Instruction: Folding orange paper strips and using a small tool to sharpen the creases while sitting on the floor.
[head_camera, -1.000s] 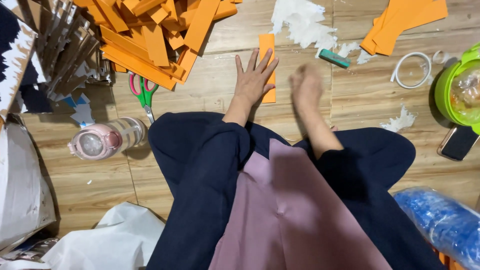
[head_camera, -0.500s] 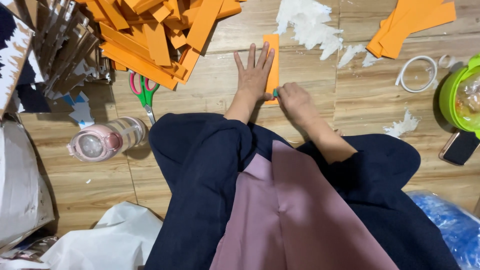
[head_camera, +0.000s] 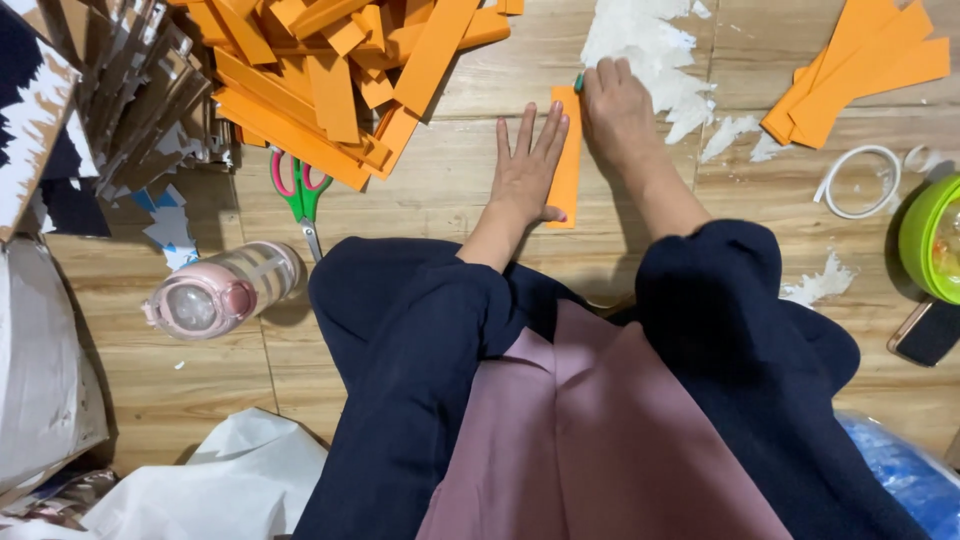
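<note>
An orange paper strip (head_camera: 567, 165) lies lengthwise on the wooden floor in front of me. My left hand (head_camera: 527, 170) rests flat on the floor with fingers spread, its edge pressing the strip's left side. My right hand (head_camera: 615, 110) is closed around a small teal-tipped tool (head_camera: 578, 82) at the strip's far end; most of the tool is hidden in the fist.
A big pile of orange strips (head_camera: 330, 70) lies at the upper left, with green-and-pink scissors (head_camera: 300, 195) below it. A pink bottle (head_camera: 225, 290) lies on its side at left. White paper scraps (head_camera: 650, 50), more orange strips (head_camera: 860, 80), a tape ring (head_camera: 858, 182), a green bowl (head_camera: 925, 240) and a phone (head_camera: 928, 332) sit right.
My right hand has travelled from the near end of the strip up to its far end. My left hand has stayed pressed beside the strip.
</note>
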